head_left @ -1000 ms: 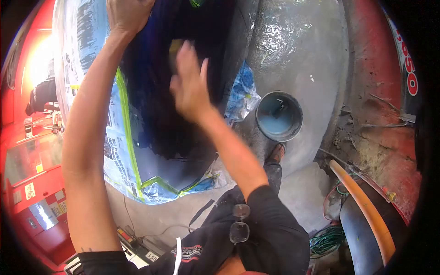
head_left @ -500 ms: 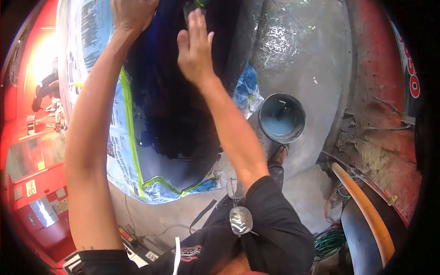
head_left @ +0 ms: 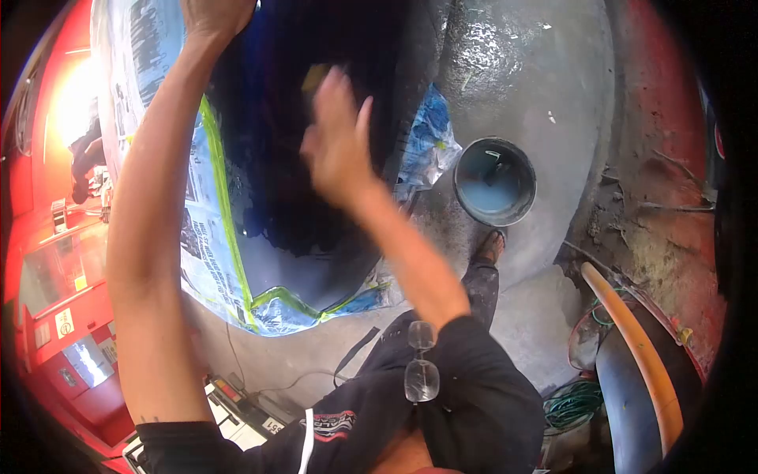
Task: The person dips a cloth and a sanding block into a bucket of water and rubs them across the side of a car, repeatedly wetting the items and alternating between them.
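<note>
Change: the left hand (head_left: 212,17) has stayed planted at the top edge of the frame, while the right hand (head_left: 339,146) has slid back down from the top centre and is smeared with motion; I'd judge this one more pass of a back-and-forth rub over the same patch
Masking paper (head_left: 154,103): printed sheets in the upper left, edged with green tape (head_left: 223,205), wrapped around the panel
Left hand: set against the top of the dark blue panel (head_left: 272,166); its fingers are cut off by the frame edge, so I cannot tell whether it grips or lies flat
Dark blue panel: glossy, filling the upper centre, lying under both hands
Yellow pad (head_left: 316,77): peeks out just above the right fingertips, touching the panel, to the right of the left hand and well apart from it
Right hand: fingers loosely spread, holding the yellow pad pressed against the panel
Glasses (head_left: 421,371): hanging from the dark shirt at lower centre
Bucket (head_left: 495,182): right of centre on the wet floor (head_left: 521,71), with pale blue liquid inside, well apart from the right hand
Orange hose (head_left: 632,347): curving through the lower right
</note>
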A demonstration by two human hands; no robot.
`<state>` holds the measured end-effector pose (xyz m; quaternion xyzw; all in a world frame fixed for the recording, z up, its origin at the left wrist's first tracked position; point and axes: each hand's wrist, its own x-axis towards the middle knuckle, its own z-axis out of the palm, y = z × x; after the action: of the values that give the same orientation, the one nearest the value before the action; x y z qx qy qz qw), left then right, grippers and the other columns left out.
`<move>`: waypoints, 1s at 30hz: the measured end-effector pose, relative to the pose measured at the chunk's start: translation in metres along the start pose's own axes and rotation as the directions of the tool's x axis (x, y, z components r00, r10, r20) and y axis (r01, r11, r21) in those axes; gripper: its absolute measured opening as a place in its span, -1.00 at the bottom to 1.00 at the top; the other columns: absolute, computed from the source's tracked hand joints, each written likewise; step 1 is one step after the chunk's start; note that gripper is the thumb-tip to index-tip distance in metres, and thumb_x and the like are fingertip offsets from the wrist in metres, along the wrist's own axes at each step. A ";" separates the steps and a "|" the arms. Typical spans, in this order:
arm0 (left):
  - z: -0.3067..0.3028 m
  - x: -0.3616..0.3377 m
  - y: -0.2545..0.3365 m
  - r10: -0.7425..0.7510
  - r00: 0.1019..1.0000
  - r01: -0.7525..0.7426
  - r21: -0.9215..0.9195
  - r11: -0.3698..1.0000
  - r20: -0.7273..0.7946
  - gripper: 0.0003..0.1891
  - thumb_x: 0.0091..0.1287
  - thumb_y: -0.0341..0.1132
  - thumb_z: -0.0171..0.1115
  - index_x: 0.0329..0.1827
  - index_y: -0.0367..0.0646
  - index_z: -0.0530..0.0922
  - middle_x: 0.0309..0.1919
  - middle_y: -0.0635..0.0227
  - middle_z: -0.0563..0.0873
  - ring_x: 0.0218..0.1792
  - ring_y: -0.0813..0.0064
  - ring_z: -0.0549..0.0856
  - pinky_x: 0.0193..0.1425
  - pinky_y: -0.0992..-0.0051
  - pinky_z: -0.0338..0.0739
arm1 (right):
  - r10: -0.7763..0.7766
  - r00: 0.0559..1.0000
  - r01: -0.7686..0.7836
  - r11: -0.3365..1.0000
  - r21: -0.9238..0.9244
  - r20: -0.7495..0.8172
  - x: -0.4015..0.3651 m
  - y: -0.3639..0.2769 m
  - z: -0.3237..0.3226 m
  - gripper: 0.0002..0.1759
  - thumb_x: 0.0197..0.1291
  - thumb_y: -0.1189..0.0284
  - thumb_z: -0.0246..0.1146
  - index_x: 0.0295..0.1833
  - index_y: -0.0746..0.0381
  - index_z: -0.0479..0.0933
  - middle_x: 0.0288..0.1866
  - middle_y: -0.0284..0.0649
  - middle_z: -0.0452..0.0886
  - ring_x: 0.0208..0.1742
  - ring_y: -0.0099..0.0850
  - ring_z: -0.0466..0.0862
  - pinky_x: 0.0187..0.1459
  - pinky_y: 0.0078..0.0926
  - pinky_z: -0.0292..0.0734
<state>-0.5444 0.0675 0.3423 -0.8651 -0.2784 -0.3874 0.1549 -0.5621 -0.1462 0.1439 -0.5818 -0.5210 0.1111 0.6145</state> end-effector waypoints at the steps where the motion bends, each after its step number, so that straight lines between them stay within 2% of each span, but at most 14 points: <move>1: 0.000 0.000 -0.001 -0.014 1.000 0.014 -0.006 1.000 0.012 -0.78 0.29 -0.31 0.45 -0.37 -0.28 0.62 -0.41 0.04 0.65 -0.33 0.06 0.65 -0.12 0.11 0.53 | 0.017 0.983 -0.003 0.997 -0.079 0.182 -0.052 -0.029 0.004 -0.09 0.41 0.12 0.22 0.74 0.27 0.11 0.83 0.05 0.04 0.83 0.00 0.01 0.68 0.43 -0.26; 3: 0.000 0.002 0.002 -0.076 0.996 0.078 -0.029 0.997 0.048 -0.77 0.31 -0.30 0.44 -0.35 -0.28 0.63 -0.40 0.04 0.66 -0.34 0.09 0.67 -0.13 0.13 0.54 | -0.266 0.934 0.287 0.956 -0.056 0.240 -0.154 -0.035 0.024 0.02 0.27 -0.02 0.32 0.74 0.15 0.14 0.83 -0.06 0.08 0.82 -0.12 0.08 0.68 0.41 -0.24; 4: -0.003 0.004 0.006 -0.124 0.990 0.127 -0.045 0.991 0.071 -0.77 0.32 -0.29 0.44 -0.35 -0.29 0.63 -0.40 0.03 0.66 -0.34 0.11 0.67 -0.14 0.13 0.55 | -0.256 0.911 0.295 0.952 -0.077 0.323 -0.142 -0.026 0.022 0.04 0.24 -0.03 0.35 0.74 0.12 0.15 0.83 -0.09 0.10 0.81 -0.15 0.10 0.67 0.43 -0.22; 6: -0.004 -0.006 0.009 -0.170 0.979 0.173 -0.023 0.985 0.110 -0.76 0.33 -0.27 0.44 -0.33 -0.29 0.64 -0.39 0.03 0.68 -0.34 0.14 0.69 -0.14 0.15 0.56 | -0.203 0.928 0.210 0.978 0.013 0.314 -0.071 -0.004 -0.001 -0.02 0.27 0.09 0.39 0.73 0.08 0.16 0.82 -0.09 0.12 0.79 -0.11 0.15 0.64 0.50 -0.12; 8: -0.004 -0.002 0.007 -0.137 0.989 0.134 0.041 0.990 0.061 -0.75 0.35 -0.25 0.44 -0.32 -0.29 0.65 -0.39 0.03 0.68 -0.35 0.17 0.70 -0.15 0.17 0.57 | -0.108 0.994 0.109 0.993 0.039 -0.018 0.004 0.031 0.003 -0.12 0.39 0.26 0.30 0.72 0.25 0.13 0.79 0.03 0.14 0.79 0.01 0.12 0.61 0.54 -0.06; 11: -0.003 -0.003 0.010 -0.135 0.990 0.134 0.033 0.990 0.029 -0.75 0.34 -0.24 0.44 -0.31 -0.27 0.66 -0.41 0.04 0.68 -0.35 0.17 0.69 -0.13 0.18 0.58 | 0.144 0.978 -0.143 0.990 0.018 -0.152 0.037 0.041 0.014 -0.13 0.40 0.24 0.29 0.71 0.30 0.15 0.78 0.08 0.13 0.79 0.05 0.11 0.61 0.55 -0.10; 15: -0.005 0.001 0.006 -0.101 0.994 0.099 0.036 0.994 0.050 -0.74 0.35 -0.23 0.44 -0.31 -0.28 0.66 -0.42 0.05 0.68 -0.38 0.18 0.67 -0.14 0.18 0.57 | -0.152 0.971 0.136 0.986 0.099 0.184 -0.107 -0.039 0.022 0.00 0.26 0.15 0.40 0.73 0.23 0.16 0.79 -0.01 0.17 0.79 -0.08 0.18 0.66 0.45 -0.16; 17: 0.001 -0.002 -0.003 -0.003 1.000 0.004 0.051 0.999 -0.011 -0.74 0.35 -0.23 0.44 -0.31 -0.28 0.65 -0.43 0.05 0.68 -0.40 0.18 0.66 -0.15 0.17 0.57 | -0.215 0.962 0.198 0.974 0.113 0.169 -0.076 -0.021 0.012 0.00 0.23 0.17 0.42 0.73 0.17 0.18 0.79 -0.04 0.19 0.78 -0.11 0.21 0.65 0.45 -0.12; 20: -0.002 -0.002 0.007 -0.156 0.986 0.157 -0.008 0.988 0.062 -0.74 0.35 -0.23 0.44 -0.31 -0.28 0.66 -0.45 0.06 0.66 -0.42 0.17 0.65 -0.16 0.17 0.57 | -0.231 0.971 0.236 0.965 0.114 -0.056 0.029 0.014 0.003 -0.12 0.31 0.31 0.39 0.70 0.14 0.23 0.76 -0.04 0.24 0.74 -0.03 0.27 0.56 0.50 0.12; 22: -0.002 -0.001 0.006 -0.119 0.991 0.118 0.017 0.993 0.054 -0.74 0.35 -0.22 0.44 -0.31 -0.27 0.66 -0.45 0.06 0.67 -0.42 0.16 0.65 -0.15 0.17 0.57 | -0.092 0.968 0.123 0.985 0.123 -0.232 0.081 0.030 0.012 -0.31 0.50 0.30 0.24 0.66 0.17 0.27 0.76 -0.04 0.24 0.70 0.06 0.28 0.53 0.53 0.15; 23: -0.004 -0.002 0.005 -0.104 0.993 0.102 0.030 0.994 0.053 -0.74 0.36 -0.22 0.44 -0.31 -0.26 0.66 -0.45 0.06 0.67 -0.42 0.15 0.64 -0.15 0.17 0.57 | -0.025 0.979 0.050 0.992 0.117 -0.203 0.086 0.023 0.008 -0.31 0.55 0.27 0.17 0.68 0.24 0.23 0.77 0.02 0.18 0.71 0.10 0.25 0.57 0.48 0.11; 25: -0.005 -0.003 0.006 -0.144 0.987 0.142 0.034 0.989 0.074 -0.74 0.36 -0.21 0.44 -0.29 -0.27 0.66 -0.45 0.05 0.67 -0.40 0.14 0.66 -0.14 0.17 0.57 | 0.014 0.980 0.009 0.993 0.117 -0.198 0.045 -0.001 0.020 -0.25 0.55 0.24 0.17 0.70 0.32 0.18 0.79 0.10 0.10 0.74 0.14 0.20 0.61 0.43 0.03; 28: 0.000 0.001 0.000 -0.112 0.993 0.112 0.021 0.994 0.038 -0.72 0.35 -0.19 0.45 -0.27 -0.27 0.66 -0.42 0.02 0.68 -0.36 0.11 0.69 -0.12 0.16 0.58 | -0.064 0.997 0.058 0.989 0.135 0.038 -0.094 -0.028 0.014 -0.20 0.39 0.32 0.26 0.67 0.37 0.24 0.75 0.22 0.17 0.76 0.13 0.20 0.66 0.32 -0.02; 30: 0.001 -0.001 -0.002 -0.122 0.992 0.121 0.028 0.992 0.026 -0.72 0.35 -0.19 0.45 -0.26 -0.28 0.66 -0.38 0.00 0.69 -0.33 0.09 0.70 -0.10 0.15 0.59 | -0.098 0.994 0.096 0.994 0.049 0.057 -0.081 -0.005 0.004 -0.26 0.42 0.35 0.24 0.64 0.37 0.29 0.73 0.22 0.23 0.73 0.15 0.25 0.63 0.36 0.04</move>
<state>-0.5460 0.0693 0.3412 -0.8498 -0.3377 -0.3803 0.1387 -0.6030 -0.2054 0.1055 -0.5379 -0.5639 0.1103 0.6169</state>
